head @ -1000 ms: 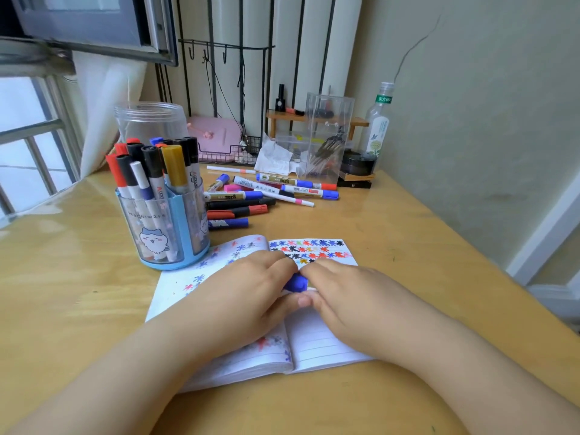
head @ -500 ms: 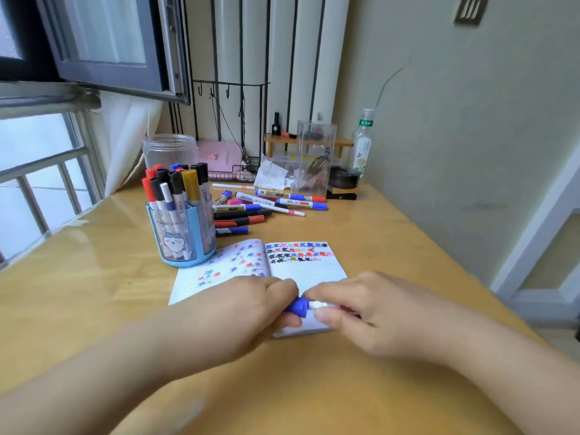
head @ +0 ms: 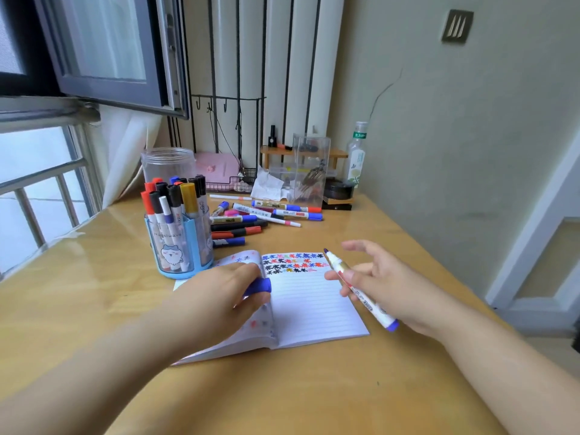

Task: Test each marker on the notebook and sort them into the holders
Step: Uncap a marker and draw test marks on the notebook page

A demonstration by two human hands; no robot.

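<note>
Fingers [head: 351, 282] of the right hand [head: 386, 284] pinch an uncapped blue marker [head: 361, 291] over the open notebook [head: 307, 306] mid-desk; left hand [head: 219, 296] grips its blue cap [head: 259, 285].

Table [head: 314, 387]: wooden, glossy.
Bottle [head: 357, 155]: clear, green label, back right by the wall.
Shelf [head: 337, 153]: small, wooden, at the back.
Pink box [head: 216, 167]: behind the jar.
Tissue [head: 266, 185]: crumpled, near the wire basket [head: 232, 183].
Window [head: 103, 51]: open, upper left.

Uncapped blue marker [head: 361, 290] over open notebook [head: 309, 306]
</note>
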